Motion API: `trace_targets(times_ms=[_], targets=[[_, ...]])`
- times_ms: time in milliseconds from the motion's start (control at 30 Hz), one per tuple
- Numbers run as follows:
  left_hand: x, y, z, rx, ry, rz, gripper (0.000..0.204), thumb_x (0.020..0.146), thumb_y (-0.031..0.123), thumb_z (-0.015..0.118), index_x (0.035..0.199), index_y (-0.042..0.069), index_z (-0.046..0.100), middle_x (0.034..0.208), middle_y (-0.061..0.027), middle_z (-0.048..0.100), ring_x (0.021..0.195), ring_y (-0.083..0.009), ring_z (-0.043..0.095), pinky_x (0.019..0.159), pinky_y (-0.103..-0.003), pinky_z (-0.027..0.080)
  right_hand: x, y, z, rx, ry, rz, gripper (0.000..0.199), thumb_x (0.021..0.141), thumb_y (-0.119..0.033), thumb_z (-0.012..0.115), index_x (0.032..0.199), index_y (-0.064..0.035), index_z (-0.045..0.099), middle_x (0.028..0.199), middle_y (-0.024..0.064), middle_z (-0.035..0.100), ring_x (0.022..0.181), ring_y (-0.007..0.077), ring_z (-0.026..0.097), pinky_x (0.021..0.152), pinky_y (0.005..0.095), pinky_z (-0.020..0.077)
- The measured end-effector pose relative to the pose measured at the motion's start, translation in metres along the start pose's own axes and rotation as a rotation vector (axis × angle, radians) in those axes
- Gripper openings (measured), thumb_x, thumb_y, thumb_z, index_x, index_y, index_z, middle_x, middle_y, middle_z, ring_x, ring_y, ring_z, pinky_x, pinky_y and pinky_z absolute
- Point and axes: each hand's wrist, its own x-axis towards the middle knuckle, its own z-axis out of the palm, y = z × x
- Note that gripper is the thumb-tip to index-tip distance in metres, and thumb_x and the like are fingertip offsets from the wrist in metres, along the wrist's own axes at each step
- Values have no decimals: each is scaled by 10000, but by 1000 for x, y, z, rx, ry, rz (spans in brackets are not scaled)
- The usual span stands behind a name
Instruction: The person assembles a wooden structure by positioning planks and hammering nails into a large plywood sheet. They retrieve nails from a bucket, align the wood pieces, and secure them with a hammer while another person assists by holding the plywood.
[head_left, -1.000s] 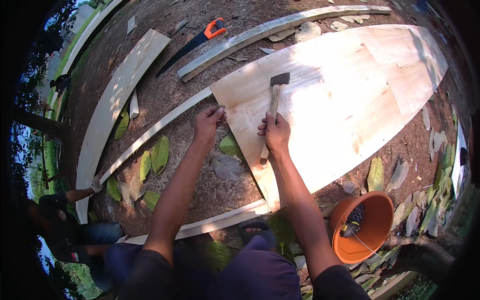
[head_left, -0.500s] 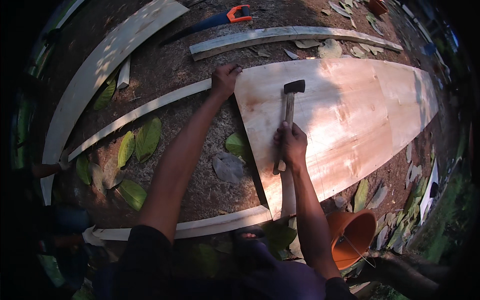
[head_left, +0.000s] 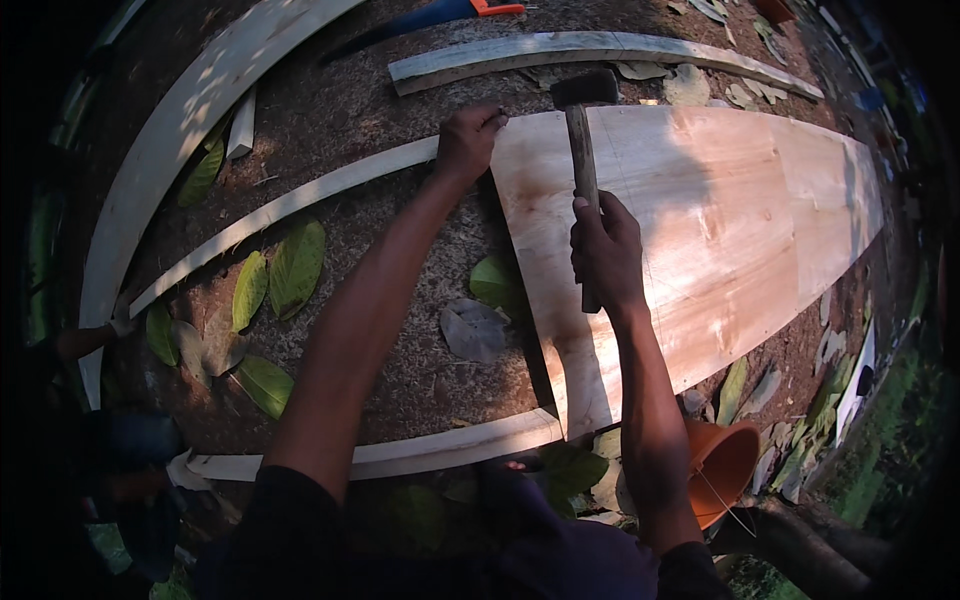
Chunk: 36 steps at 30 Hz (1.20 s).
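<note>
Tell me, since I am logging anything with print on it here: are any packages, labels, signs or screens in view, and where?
None can be made out anywhere in view.
Nearest to a container: round orange plastic bucket, on the ground by the person's right elbow, no label visible.
Other things are bare: pale tapered plywood sheet, wooden-handled hammer with dark head in the right hand, left hand at the sheet's corner.

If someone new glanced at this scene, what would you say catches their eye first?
Most striking is the big pale plywood sheet, tapering toward the right, lying on the bare earth at centre right. Over its near end the right hand grips a hammer by its wooden handle, the dark head up near the sheet's far edge, while the left hand rests at the sheet's corner. An orange bucket sits at lower right.
</note>
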Motion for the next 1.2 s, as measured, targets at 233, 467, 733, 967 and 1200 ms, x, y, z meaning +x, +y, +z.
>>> trace_targets(times_ms=[233, 467, 733, 967, 1200], targets=[[-3, 16, 1, 49, -2, -16, 228, 918, 166, 694, 1068, 2, 746, 982, -219, 736, 944, -331, 734, 815, -392, 547, 6, -11, 20, -361, 114, -357, 244, 1037, -227, 544, 1206, -52, 570, 688, 164, 614, 610, 336, 660, 514, 427, 482], [-5, 16, -1, 142, 2, 45, 258, 913, 183, 713, 1105, 11, 738, 1037, -221, 728, 986, -365, 717, 852, -421, 554, 12, -23, 25, -536, 124, -591, 205, 1021, -165, 550, 1178, -38, 517, 736, 244, 613, 739, 489, 632, 604, 535, 460], [-5, 10, 10, 151, 54, 98, 209, 917, 173, 700, 1058, 27, 749, 1035, -215, 721, 972, -383, 705, 842, -441, 554, 21, 6, 19, -660, 56, -526, 170, 1027, -144, 526, 1156, -33, 514, 748, 248, 612, 711, 483, 620, 596, 540, 458], [-6, 14, 4, 157, 27, -1, 219, 911, 192, 709, 1050, 28, 755, 998, -216, 718, 924, -384, 709, 811, -442, 550, -3, -54, 35, -379, 284, -717, 235, 1026, -155, 545, 1229, -40, 514, 789, 240, 626, 755, 467, 641, 611, 522, 475], [-5, 9, 6, 88, 24, 21, 239, 921, 219, 695, 1050, 28, 757, 1034, -210, 728, 964, -367, 714, 832, -438, 552, 24, 4, 29, -606, 118, -506, 198, 1020, -163, 545, 1161, -26, 525, 760, 267, 640, 723, 497, 641, 598, 550, 479]])
